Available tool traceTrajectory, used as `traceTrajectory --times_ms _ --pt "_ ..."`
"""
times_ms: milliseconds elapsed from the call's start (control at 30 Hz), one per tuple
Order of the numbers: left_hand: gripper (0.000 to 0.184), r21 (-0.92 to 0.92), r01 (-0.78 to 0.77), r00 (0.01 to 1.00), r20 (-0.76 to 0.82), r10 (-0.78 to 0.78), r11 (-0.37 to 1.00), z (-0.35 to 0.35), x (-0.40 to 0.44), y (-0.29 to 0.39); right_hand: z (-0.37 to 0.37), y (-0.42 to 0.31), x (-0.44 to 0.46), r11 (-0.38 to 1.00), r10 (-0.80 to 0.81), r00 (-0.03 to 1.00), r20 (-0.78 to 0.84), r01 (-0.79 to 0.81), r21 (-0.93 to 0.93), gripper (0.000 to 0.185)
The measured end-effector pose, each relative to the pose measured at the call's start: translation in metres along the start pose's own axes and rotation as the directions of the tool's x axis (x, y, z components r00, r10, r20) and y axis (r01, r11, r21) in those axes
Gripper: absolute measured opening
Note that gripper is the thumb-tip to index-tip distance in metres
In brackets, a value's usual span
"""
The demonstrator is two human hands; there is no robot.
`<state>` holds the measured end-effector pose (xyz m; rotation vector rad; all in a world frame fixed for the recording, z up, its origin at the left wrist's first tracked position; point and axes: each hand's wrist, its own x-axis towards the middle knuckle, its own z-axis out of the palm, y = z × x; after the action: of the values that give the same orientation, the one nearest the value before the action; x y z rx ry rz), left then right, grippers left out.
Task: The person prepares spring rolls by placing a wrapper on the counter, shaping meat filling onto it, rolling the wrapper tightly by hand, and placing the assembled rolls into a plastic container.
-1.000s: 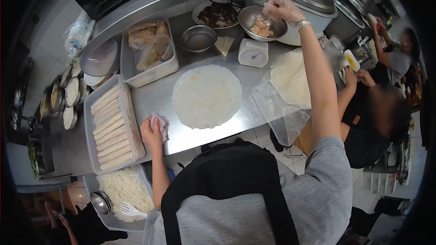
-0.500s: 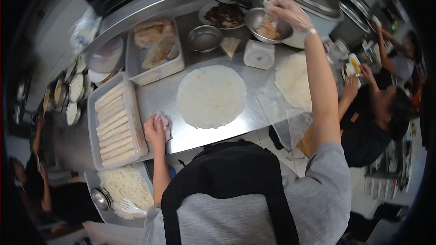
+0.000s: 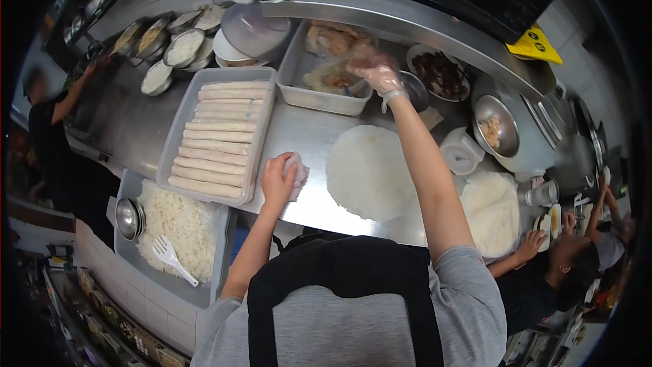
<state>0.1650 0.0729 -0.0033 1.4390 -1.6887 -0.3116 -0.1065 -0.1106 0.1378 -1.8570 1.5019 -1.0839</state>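
Note:
On the steel counter near its front edge, my bare left hand [image 3: 276, 182] is closed around a crumpled pale pink cloth [image 3: 297, 175]. To the right of the cloth a thin round wrapper sheet [image 3: 367, 175] lies flat. My right hand [image 3: 375, 71], in a clear plastic glove, is over the right part of a plastic bin [image 3: 324, 100]. Inside the bin are bagged food [image 3: 333, 39] and another clear bag with food [image 3: 329, 80], close to my right fingers. Motion blurs those fingers, so whether they grip anything is unclear.
A tray of pale rolls [image 3: 221, 143] stands left, above a tub of white shreds [image 3: 180, 224] with a white fork [image 3: 170, 255]. At right are a scale [image 3: 462, 151], a metal bowl [image 3: 506, 119], a wrapper stack [image 3: 490, 214] and co-workers [image 3: 543, 278]. Another person [image 3: 58, 122] stands left.
My right hand has left the metal bowl of shredded filling and moved left to the plastic bin. The view has turned left. My left hand still holds the cloth.

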Motion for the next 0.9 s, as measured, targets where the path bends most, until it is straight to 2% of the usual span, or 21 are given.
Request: traceTrajectory --times_ms 33,100,133,167,200,233,300,333,433,467,533,567,633,700,767,833,900 --pt "0.027 -0.009 0.0 1.0 -0.002 -0.001 1.0 0.001 0.001 0.002 0.005 -0.004 0.008 1.0 -0.006 1.0 0.007 0.006 0.008 0.033" --pt "0.025 0.007 0.023 1.0 0.002 -0.023 1.0 0.0 0.003 0.0 0.014 -0.01 0.021 0.958 0.089 0.995 -0.04 -0.096 -0.271 0.035" --pt "0.025 -0.024 0.054 0.998 0.023 -0.054 0.998 0.001 0.004 -0.002 0.024 0.022 0.034 0.995 -0.093 0.984 -0.149 0.089 -0.036 0.03" --pt "0.025 -0.056 0.086 0.995 0.052 -0.083 0.995 0.002 0.003 -0.003 0.025 0.021 0.031 0.996 -0.084 0.985 -0.15 0.08 -0.031 0.03" --pt "0.026 -0.065 0.097 0.993 0.08 -0.092 0.993 -0.001 0.006 0.0 0.018 0.013 0.021 0.953 0.05 0.994 -0.098 -0.018 0.303 0.029" --pt "0.026 -0.069 0.091 0.992 0.098 -0.084 0.993 -0.002 0.007 0.002 0.007 0.006 0.01 0.795 0.159 0.987 -0.015 -0.119 0.595 0.028" --pt "0.03 -0.028 -0.005 0.996 0.094 0.008 1.0 -0.005 0.013 0.005 -0.002 -0.009 -0.02 0.758 0.229 0.973 -0.029 -0.16 0.632 0.026" --pt "0.033 -0.003 0.043 0.988 0.147 -0.042 0.999 -0.007 0.014 0.009 -0.009 -0.006 -0.034 0.699 0.183 0.983 0.029 -0.151 0.699 0.028" --pt "0.033 -0.017 -0.037 0.983 0.181 0.039 0.999 0.0 0.019 -0.006 -0.035 0.01 -0.096 0.571 0.074 0.992 0.105 -0.129 0.81 0.026" --pt "0.033 -0.041 -0.064 0.976 0.207 0.071 0.997 0.002 0.025 0.003 -0.045 0.01 -0.121 0.577 0.123 0.988 0.095 -0.149 0.803 0.024" --pt "0.037 0.11 -0.211 0.959 0.217 0.183 0.971 -0.011 0.039 0.035 -0.059 0.011 -0.169 0.579 0.184 0.981 0.063 -0.16 0.799 0.023" --pt "0.037 0.098 -0.229 0.952 0.232 0.202 0.969 -0.01 0.047 0.052 -0.066 0.017 -0.194 0.57 0.242 0.969 0.047 -0.182 0.801 0.023" --pt "0.044 -0.157 -0.281 0.915 0.253 0.314 0.947 0.003 0.068 0.092 -0.077 0.022 -0.239 0.556 0.313 0.949 0.021 -0.202 0.807 0.022" --pt "0.044 -0.421 -0.171 0.895 0.312 0.32 0.891 0.029 0.086 0.136 -0.088 0.025 -0.278 0.574 0.421 0.907 0.011 -0.276 0.771 0.021" --pt "0.043 -0.668 0.054 0.846 0.426 0.321 0.742 0.063 0.099 0.177 -0.094 0.038 -0.311 0.558 0.432 0.901 -0.022 -0.248 0.792 0.019" --pt "0.044 -0.749 0.209 0.755 0.532 0.383 0.628 0.102 0.113 0.213 -0.103 0.046 -0.336 0.538 0.449 0.89 -0.075 -0.203 0.818 0.016" --pt "0.048 -0.723 0.44 0.669 0.66 0.342 0.533 0.127 0.122 0.249 -0.116 0.046 -0.354 0.559 0.462 0.879 -0.12 -0.184 0.808 0.016"
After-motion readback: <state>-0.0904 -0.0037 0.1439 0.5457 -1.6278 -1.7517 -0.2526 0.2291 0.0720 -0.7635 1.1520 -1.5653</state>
